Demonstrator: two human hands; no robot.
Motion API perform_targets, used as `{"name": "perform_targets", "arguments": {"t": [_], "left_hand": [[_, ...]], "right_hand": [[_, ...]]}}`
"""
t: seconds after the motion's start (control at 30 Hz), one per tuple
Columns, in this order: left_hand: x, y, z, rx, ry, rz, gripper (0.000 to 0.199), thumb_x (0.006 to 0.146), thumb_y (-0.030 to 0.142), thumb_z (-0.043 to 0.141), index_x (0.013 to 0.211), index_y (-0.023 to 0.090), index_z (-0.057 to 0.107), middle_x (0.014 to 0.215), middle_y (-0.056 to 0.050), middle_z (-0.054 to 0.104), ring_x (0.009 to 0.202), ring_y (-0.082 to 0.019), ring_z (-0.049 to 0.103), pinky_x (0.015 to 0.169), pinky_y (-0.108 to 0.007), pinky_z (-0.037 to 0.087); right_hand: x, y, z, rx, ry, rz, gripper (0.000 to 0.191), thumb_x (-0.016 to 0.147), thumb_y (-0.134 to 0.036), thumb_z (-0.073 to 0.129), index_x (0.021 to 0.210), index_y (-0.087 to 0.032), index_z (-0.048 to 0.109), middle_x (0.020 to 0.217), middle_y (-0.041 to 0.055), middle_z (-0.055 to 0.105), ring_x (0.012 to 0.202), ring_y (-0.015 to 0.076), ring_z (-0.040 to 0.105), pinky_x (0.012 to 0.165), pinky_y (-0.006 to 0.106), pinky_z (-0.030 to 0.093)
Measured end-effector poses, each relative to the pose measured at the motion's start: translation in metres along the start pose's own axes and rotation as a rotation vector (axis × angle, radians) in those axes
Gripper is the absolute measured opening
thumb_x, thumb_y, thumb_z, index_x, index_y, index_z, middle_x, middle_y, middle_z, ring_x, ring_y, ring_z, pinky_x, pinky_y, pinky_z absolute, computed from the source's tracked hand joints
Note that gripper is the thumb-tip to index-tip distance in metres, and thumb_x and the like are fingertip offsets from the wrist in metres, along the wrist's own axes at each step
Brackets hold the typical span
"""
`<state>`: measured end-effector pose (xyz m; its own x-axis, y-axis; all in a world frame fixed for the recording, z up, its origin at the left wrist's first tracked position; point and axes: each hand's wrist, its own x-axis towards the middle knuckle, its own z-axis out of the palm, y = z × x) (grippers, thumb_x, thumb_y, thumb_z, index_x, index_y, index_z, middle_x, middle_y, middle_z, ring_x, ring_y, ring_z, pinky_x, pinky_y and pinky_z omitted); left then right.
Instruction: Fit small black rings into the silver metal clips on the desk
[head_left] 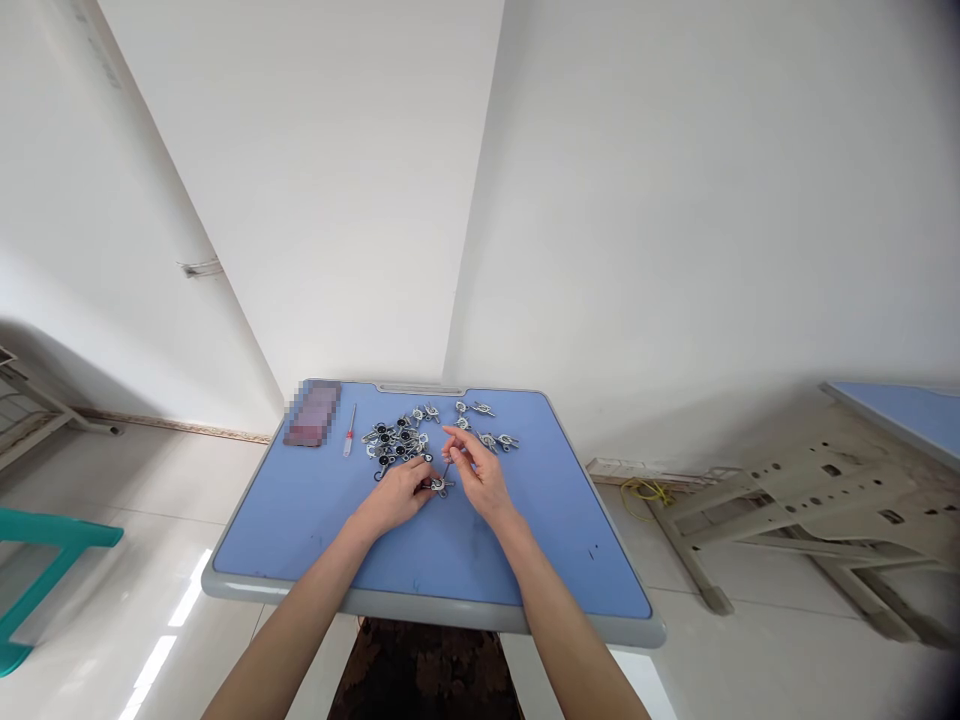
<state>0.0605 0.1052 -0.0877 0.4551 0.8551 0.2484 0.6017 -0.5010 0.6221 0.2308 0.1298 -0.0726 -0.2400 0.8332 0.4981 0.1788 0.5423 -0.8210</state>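
Note:
My left hand is closed at the fingertips on a small silvery metal fitting with short projecting arms, held low against the tabletop. Just above that fitting, my right hand pinches a thin dark rod that points down at it. What the rod belongs to is too small to make out. Beyond my left hand lies a pile of similar metal fittings with black round parts. Several silvery fittings lie apart from the pile, past my right hand.
The blue desk has a grey rim and stands against a white wall. A screwdriver with a clear and red handle lies left of the pile, beside a pixelated flat object. A green stool stands left; another desk is right.

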Motion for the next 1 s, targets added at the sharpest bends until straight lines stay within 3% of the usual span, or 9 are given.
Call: {"name": "perform_targets", "arguments": {"t": [0.2,0.33,0.53,0.73,1.0], "left_hand": [[-0.0004,-0.0004,0.0007,-0.003,0.004,-0.007,0.018,0.082,0.011,0.051,0.096,0.019,0.060,0.090,-0.004,0.058,0.075,-0.016,0.056,0.068,-0.026,0.045],[-0.0002,-0.0023,0.0013,-0.008,0.000,0.001,0.019,0.082,0.011,0.051,0.096,0.018,0.060,0.089,-0.004,0.057,0.074,-0.015,0.055,0.067,-0.025,0.045],[-0.0004,-0.0016,0.0006,-0.002,0.008,0.004,0.018,0.081,0.010,0.051,0.095,0.019,0.059,0.085,-0.002,0.055,0.071,-0.015,0.054,0.065,-0.025,0.043],[-0.0008,0.0008,-0.0008,-0.010,0.007,-0.007,0.018,0.081,0.011,0.051,0.095,0.019,0.060,0.089,-0.003,0.057,0.073,-0.015,0.056,0.067,-0.025,0.044],[-0.0005,-0.0010,0.0004,-0.011,0.012,0.008,0.018,0.081,0.008,0.053,0.095,0.019,0.059,0.088,-0.002,0.056,0.073,-0.014,0.055,0.066,-0.024,0.043]], "right_hand": [[0.0001,-0.0016,0.0002,-0.144,0.044,-0.091,0.028,0.089,-0.031,0.051,0.114,-0.026,0.061,0.094,0.0059,0.057,0.079,0.0169,0.056,0.069,0.032,0.054],[0.0019,-0.0015,-0.0011,-0.141,0.042,-0.069,0.031,0.090,-0.029,0.047,0.118,-0.027,0.060,0.087,0.0047,0.057,0.078,0.0172,0.056,0.070,0.033,0.053],[-0.0006,-0.0018,-0.0002,-0.074,0.001,-0.061,0.038,0.092,-0.028,0.042,0.129,-0.027,0.050,0.094,0.0051,0.060,0.083,0.0174,0.058,0.074,0.034,0.054],[-0.0001,-0.0001,-0.0006,-0.199,0.045,-0.083,0.033,0.089,-0.029,0.050,0.121,-0.028,0.057,0.089,0.0049,0.055,0.075,0.0170,0.054,0.069,0.033,0.053],[0.0001,0.0000,-0.0008,-0.043,-0.014,-0.029,0.040,0.092,-0.026,0.040,0.132,-0.027,0.047,0.095,0.0044,0.058,0.081,0.0160,0.058,0.074,0.033,0.054]]}}
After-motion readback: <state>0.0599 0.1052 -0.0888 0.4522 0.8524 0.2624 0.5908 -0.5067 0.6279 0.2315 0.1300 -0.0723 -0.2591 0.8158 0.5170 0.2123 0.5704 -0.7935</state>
